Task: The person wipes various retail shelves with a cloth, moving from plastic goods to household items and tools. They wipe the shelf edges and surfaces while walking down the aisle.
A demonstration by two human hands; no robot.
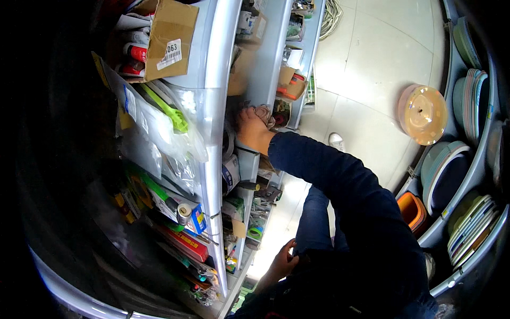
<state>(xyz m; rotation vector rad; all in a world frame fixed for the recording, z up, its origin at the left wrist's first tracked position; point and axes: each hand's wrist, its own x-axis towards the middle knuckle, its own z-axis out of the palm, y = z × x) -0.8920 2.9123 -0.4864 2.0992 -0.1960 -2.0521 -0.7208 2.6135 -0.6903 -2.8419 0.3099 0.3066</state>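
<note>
My right hand (255, 131) reaches across into a shelf on the left, its fingers curled at a crumpled brownish-pink bundle (263, 115). The fingertips are partly hidden in shade, and what exactly they hold cannot be made out. Beside that hand stand a brown cardboard box (241, 69) and a small box with an orange-red item (292, 86). Lower down, my left hand (282, 261) hangs near my thigh, fingers loosely bent and the thumb apart, with nothing visible in it.
A nearer shelf edge (213, 133) runs along the left, with plastic-bagged goods (159, 127) and a cardboard box (175, 40). An amber basin (423, 114) stands on the tiled floor (382, 48). Stacked basins (443, 165) line a rack at right. Coiled cable (331, 18) lies at the far end.
</note>
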